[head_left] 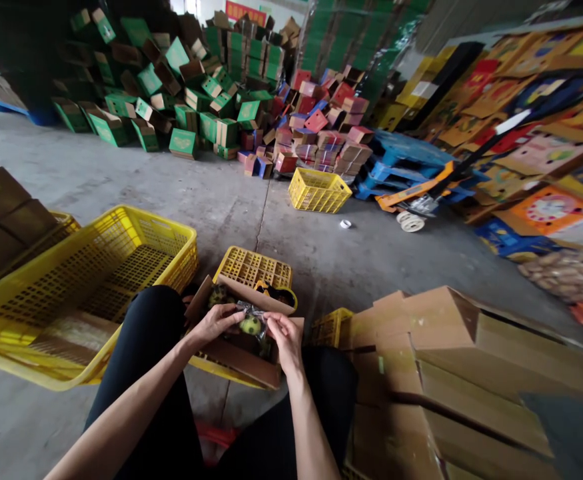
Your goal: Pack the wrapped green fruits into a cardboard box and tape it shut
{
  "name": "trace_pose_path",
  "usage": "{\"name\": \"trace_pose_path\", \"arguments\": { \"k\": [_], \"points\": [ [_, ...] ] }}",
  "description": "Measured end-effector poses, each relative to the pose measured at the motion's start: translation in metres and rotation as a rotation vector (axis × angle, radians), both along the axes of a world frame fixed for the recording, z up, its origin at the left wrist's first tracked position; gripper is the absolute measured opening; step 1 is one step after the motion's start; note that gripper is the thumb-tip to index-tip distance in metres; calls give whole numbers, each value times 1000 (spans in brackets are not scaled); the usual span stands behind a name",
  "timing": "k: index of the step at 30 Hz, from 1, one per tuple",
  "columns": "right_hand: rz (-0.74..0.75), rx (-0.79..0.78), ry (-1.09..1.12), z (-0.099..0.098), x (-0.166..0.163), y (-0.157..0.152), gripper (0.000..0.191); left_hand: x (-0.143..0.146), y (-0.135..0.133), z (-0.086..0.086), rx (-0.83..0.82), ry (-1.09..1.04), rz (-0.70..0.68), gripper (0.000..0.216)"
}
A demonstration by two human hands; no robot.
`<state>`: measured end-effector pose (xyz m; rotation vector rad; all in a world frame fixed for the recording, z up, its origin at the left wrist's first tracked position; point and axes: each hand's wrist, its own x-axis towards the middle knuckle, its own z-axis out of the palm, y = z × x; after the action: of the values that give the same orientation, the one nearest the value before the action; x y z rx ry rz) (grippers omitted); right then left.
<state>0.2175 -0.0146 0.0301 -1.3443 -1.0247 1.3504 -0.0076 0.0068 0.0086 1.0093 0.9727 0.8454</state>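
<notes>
From above, the carton (241, 363) lies open, while its raised flaps (254, 294) and the person's knees (157, 320) crowd the sides.

1. Lower centre: my left hand (218, 321) and right hand (282, 327) meet over an open carton (244, 362), with a fruit (251, 325) between them.
2. The carton sits on a crate (255, 265).
3. Left: a large crate (61, 283).
4. Lower right: my cardboard stack (476, 373).
5. Upper centre: a smaller crate (317, 193) before heaped boxes (318, 123), left of a pallet jack (421, 195).
</notes>
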Motion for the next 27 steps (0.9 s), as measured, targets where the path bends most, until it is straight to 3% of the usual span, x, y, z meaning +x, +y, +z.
{"name": "trace_pose_path", "arguments": {
  "k": [4,9,18,22,27],
  "points": [
    [32,-13,97,3,-6,1,65,0,0,-1,-45,-45,146,61],
    [58,-35,19,-4,-9,2,49,-1,0,-4,-62,-39,227,61],
    [-38,85,-107,-14,-8,7,43,2,2,-8,-76,-38,186,63],
    [-63,85,-141,-22,-3,9,42,1,0,-9,-112,-154,184,79],
    [-144,38,-129,-27,0,9,51,-3,-2,-4,-17,-248,-63,85]
  ]
}}
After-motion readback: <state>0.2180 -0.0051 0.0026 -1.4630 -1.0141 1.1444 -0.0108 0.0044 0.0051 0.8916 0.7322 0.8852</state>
